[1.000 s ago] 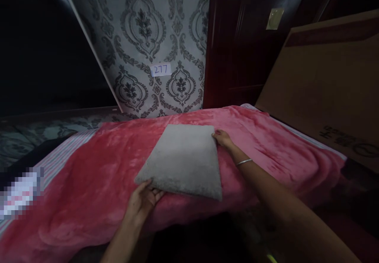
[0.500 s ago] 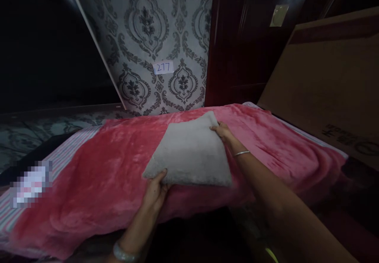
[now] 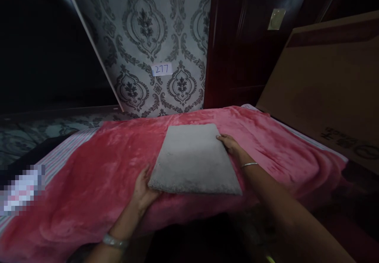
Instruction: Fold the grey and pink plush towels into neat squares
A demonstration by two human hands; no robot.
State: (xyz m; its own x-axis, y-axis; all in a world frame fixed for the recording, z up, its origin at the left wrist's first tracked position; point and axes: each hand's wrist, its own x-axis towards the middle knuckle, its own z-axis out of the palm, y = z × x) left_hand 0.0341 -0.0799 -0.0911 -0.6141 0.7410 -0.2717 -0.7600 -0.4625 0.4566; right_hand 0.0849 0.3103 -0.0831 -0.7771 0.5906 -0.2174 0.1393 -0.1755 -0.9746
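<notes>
A flat, square grey plush cushion point(image 3: 195, 156) is in front of me, over the middle of a red-pink fleece blanket point(image 3: 118, 152). My right hand point(image 3: 231, 144) grips its upper right edge, thumb on top and the other fingers out of sight underneath. At the near left corner, my left hand point(image 3: 145, 190) cups the cushion. Its thumb points up beside the left edge, and its fingers go beneath the corner, partly hidden. Whether the cushion rests fully on the blanket or is slightly raised I cannot tell.
Striped bedding point(image 3: 69, 142) shows beyond the blanket at the left. A large cardboard box point(image 3: 322, 73) stands at the right. Behind are a patterned wall point(image 3: 145, 30) with a paper label point(image 3: 162, 69), a dark screen point(image 3: 47, 46) and a dark red wooden panel point(image 3: 237, 46).
The cushion has come slightly nearer, and its raised far corner now lies level. My left hand's thumb has moved off the top to the left side. My right hand keeps its grip.
</notes>
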